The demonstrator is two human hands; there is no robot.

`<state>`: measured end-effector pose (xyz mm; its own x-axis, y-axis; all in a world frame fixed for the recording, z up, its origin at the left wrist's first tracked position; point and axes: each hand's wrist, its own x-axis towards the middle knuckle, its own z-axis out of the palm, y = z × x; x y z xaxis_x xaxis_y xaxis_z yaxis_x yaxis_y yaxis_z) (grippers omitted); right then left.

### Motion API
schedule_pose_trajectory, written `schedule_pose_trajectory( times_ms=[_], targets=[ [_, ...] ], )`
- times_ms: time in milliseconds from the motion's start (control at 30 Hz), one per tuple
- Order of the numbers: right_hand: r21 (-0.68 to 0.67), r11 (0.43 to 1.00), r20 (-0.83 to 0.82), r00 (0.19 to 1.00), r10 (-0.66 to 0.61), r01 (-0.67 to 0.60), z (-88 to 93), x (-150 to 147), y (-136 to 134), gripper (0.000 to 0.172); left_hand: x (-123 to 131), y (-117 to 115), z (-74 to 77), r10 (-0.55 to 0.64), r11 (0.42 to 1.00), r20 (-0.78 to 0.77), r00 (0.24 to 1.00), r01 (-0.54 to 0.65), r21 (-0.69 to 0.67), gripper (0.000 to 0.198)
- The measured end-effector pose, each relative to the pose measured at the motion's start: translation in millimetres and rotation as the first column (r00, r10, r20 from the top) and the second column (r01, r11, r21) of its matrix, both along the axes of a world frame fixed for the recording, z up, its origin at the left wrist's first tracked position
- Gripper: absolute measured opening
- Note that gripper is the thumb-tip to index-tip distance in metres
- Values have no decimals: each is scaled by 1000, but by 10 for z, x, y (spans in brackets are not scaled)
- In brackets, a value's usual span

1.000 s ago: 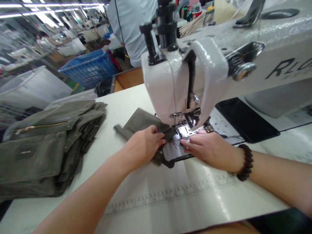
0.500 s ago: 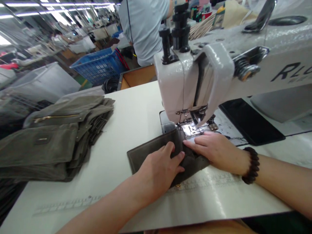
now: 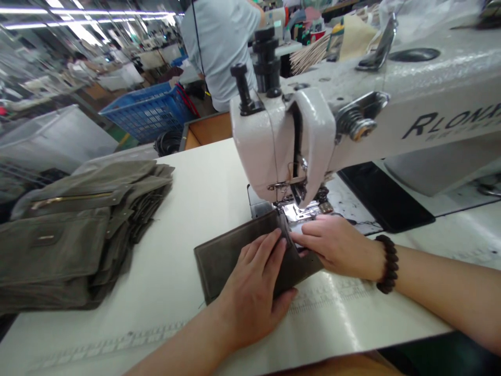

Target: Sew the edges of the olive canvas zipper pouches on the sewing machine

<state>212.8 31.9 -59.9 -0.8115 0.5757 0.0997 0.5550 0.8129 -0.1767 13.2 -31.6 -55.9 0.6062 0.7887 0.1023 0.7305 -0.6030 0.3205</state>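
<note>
A dark olive fabric piece (image 3: 230, 248) with a stitched border lies on the white table, its far right edge at the needle area of a sewing machine (image 3: 258, 151). My left hand (image 3: 252, 287) rests flat on this piece, fingers stretched toward the needle and thumb apart. Close to the bright metal needle plate (image 3: 293, 213), my right hand (image 3: 336, 245) grips the right part of the piece, index finger pointing left and thumb partly tucked at the fabric's edge. A dark beaded bracelet (image 3: 387, 263) circles the right wrist. The needle tip is too small to make out.
A stack of olive fabric pieces (image 3: 78, 235), with a zipper on one, lies on the left. Ruler markings (image 3: 156, 334) run along the table's front. Behind stand a blue crate (image 3: 144, 112), an open brown box (image 3: 207, 130) and a person in a light shirt (image 3: 223, 47).
My left hand has flattened, its fingers now straighter and closer together on the fabric piece. My right hand keeps its place by the needle plate. The whole view has shifted slightly.
</note>
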Motion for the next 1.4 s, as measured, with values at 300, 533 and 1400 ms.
schedule_pose_trajectory(
  times_ms=[300, 533, 1400],
  targets=[
    [-44, 993, 118, 986, 115, -111, 38, 3, -10, 17, 40, -8, 31, -28, 1000, -52, 998, 27, -10, 58],
    [40, 983, 78, 982, 174, -177, 31, 37, -93, 8, 97, 16, 44, -96, 995, -76, 992, 95, -15, 51],
    [528, 826, -132, 941, 312, -200, 172, 74, -103, 27, 53, 165, 46, -166, 904, -84, 983, 186, 384, 27]
  ],
)
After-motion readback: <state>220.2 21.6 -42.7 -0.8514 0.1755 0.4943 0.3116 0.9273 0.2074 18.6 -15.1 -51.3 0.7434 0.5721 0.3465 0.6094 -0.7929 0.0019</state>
